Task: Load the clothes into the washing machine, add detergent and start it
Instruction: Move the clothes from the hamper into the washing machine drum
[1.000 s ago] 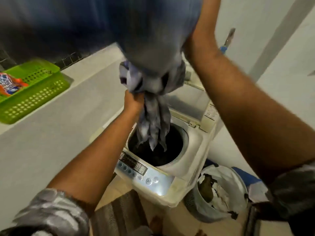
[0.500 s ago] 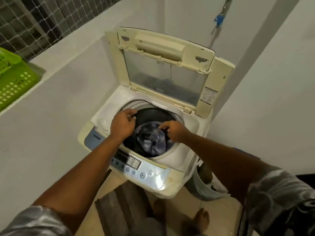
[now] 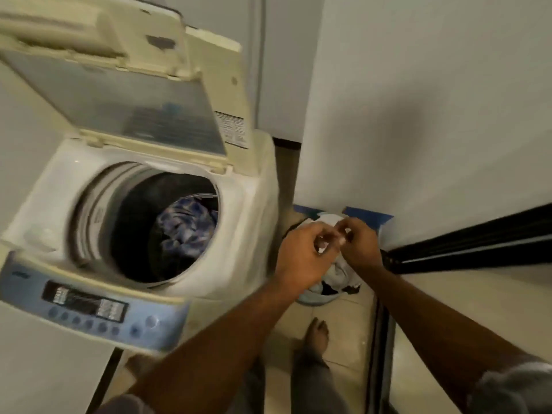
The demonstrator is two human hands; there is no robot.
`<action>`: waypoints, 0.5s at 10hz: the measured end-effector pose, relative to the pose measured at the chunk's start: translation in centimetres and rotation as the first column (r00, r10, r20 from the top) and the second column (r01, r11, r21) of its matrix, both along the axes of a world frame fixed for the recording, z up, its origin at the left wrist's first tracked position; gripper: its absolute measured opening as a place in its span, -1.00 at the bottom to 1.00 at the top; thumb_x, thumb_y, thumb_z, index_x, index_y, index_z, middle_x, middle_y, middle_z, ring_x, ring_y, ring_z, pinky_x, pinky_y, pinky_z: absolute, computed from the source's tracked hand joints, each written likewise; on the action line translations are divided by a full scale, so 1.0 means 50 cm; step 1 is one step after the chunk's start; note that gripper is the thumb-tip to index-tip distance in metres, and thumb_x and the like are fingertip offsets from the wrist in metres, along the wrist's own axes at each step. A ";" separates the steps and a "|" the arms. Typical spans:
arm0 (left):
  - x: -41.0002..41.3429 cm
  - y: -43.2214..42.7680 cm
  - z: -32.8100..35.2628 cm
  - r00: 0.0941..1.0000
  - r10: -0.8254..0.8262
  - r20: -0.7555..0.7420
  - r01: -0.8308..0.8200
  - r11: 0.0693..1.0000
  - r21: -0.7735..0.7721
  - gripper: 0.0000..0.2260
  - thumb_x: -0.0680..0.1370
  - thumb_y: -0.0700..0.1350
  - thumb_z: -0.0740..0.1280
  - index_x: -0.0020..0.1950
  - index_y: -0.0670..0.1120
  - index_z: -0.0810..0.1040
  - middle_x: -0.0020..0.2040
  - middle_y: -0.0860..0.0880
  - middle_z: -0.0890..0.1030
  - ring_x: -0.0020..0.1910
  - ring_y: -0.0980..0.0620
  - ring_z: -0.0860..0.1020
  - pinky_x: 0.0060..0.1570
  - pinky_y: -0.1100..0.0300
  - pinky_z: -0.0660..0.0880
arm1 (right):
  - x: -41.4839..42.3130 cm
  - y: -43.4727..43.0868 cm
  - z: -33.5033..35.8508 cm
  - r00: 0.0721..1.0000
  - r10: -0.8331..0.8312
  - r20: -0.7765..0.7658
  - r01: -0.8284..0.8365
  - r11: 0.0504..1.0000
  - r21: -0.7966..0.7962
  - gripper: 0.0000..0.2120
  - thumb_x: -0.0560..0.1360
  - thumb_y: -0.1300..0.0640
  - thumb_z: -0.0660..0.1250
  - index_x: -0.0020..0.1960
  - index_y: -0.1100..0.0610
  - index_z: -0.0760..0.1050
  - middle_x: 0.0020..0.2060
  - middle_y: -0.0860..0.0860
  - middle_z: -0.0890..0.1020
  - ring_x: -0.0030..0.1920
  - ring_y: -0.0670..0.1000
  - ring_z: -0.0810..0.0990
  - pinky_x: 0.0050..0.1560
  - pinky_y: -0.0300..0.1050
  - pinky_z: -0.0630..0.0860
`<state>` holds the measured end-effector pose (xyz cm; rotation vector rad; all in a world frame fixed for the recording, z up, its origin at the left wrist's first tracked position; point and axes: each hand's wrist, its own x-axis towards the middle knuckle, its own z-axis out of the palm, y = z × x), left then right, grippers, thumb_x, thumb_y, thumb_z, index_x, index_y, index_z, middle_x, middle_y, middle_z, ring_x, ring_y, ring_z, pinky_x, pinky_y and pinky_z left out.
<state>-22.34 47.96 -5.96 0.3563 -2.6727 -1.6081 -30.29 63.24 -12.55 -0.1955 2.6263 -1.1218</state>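
Note:
The cream top-loading washing machine point(image 3: 248, 234) stands at the left with its lid point(image 3: 119, 100) raised. A blue patterned garment point(image 3: 185, 225) lies inside the dark drum. To the right of the machine, on the floor, sits a pale laundry basket point(image 3: 316, 298) holding white and dark clothes point(image 3: 340, 273). My left hand point(image 3: 304, 252) and my right hand point(image 3: 358, 243) are close together just above that basket, fingers curled. Something white shows between the fingertips, but blur hides whether they grip cloth. No detergent is in view.
The control panel point(image 3: 89, 306) with its buttons faces me at the lower left. A white wall rises on the right, and a dark door track point(image 3: 478, 240) runs along it. A blue item point(image 3: 367, 216) lies behind the basket. My bare foot point(image 3: 318, 333) rests on the tiled floor.
The grey-blue garment went down into the drum and was let go. Both hands then left the drum and moved right, over the laundry basket. The view swung right as well.

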 end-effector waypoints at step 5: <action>-0.081 0.100 -0.838 0.666 -0.176 0.725 0.272 0.962 -0.016 -0.56 0.71 -0.20 0.28 0.58 -0.26 0.34 0.58 -0.24 0.36 0.60 -0.18 0.33 0.59 0.04 0.20 | -0.003 0.090 -0.733 0.715 0.215 0.666 -0.353 0.932 0.078 -0.58 0.64 0.33 0.29 0.49 0.33 0.41 0.39 0.29 0.53 0.40 0.30 0.50 0.37 -0.04 0.38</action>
